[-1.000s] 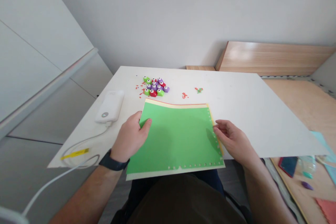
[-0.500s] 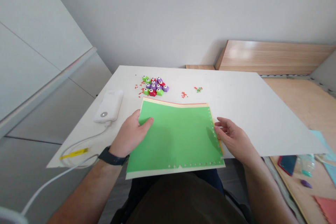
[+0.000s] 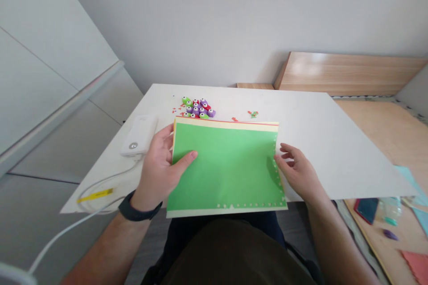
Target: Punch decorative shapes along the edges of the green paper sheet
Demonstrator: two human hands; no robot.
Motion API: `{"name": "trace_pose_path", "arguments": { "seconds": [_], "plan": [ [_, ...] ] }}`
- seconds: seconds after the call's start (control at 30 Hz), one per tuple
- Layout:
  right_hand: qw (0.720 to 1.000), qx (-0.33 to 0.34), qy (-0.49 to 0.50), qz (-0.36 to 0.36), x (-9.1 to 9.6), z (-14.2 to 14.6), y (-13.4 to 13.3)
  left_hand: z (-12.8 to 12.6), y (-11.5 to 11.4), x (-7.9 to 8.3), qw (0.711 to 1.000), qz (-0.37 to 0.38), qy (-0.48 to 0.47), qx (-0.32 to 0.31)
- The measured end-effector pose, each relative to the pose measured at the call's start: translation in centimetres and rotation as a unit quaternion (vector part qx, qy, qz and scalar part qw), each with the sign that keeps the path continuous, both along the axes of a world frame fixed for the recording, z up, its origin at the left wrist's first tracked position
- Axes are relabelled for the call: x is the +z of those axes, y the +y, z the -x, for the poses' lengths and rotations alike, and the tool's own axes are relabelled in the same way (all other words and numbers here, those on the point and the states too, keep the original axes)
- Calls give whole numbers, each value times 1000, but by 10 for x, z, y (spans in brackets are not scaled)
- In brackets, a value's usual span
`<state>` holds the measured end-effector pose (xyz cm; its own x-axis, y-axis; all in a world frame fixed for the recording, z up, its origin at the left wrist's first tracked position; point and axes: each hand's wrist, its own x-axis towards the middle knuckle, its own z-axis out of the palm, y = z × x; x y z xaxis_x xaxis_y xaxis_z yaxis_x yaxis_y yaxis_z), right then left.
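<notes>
My left hand (image 3: 158,173) grips the left edge of a green paper sheet (image 3: 225,164), with the thumb lying on top. The sheet sits on a cream backing (image 3: 225,127) that shows along its top and bottom edges, and small punched holes run along its right and bottom edges. The fingertips of my right hand (image 3: 296,171) are at the right edge, and I cannot tell whether they grip it. Beyond the sheet's top edge, colourful craft paper punches (image 3: 197,109) stand in a tight cluster, partly hidden by the paper.
Tiny paper bits (image 3: 235,119) lie on the white board (image 3: 317,151). At its left are a white power bank (image 3: 138,135), a cable and a yellow strip (image 3: 95,195). A wooden surface at the right holds a phone (image 3: 366,210) and a plastic bottle (image 3: 389,209).
The sheet has been lifted and turned so its top edge runs level, and now covers the front of the punches. My left hand has shifted up and left along its edge.
</notes>
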<state>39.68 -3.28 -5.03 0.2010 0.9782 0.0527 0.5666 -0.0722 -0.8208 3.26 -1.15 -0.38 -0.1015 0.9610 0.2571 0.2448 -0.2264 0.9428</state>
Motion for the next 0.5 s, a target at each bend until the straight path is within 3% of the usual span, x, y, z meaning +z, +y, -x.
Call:
{"name": "trace_pose_path", "arguments": {
  "seconds": [0.13, 0.23, 0.37, 0.5],
  "plan": [
    [991, 71, 112, -26, 13, 5, 15, -5, 1, 9, 998, -22, -52, 12],
    [977, 51, 192, -78, 29, 15, 20, -12, 2, 20, 992, -100, -60, 48],
    [964, 21, 191, -183, 43, 25, 17, -17, -1, 30, 971, -210, -34, 107],
    [969, 21, 167, -180, 39, 28, 11, -8, -4, 24, 968, -182, 79, 153]
  ]
}}
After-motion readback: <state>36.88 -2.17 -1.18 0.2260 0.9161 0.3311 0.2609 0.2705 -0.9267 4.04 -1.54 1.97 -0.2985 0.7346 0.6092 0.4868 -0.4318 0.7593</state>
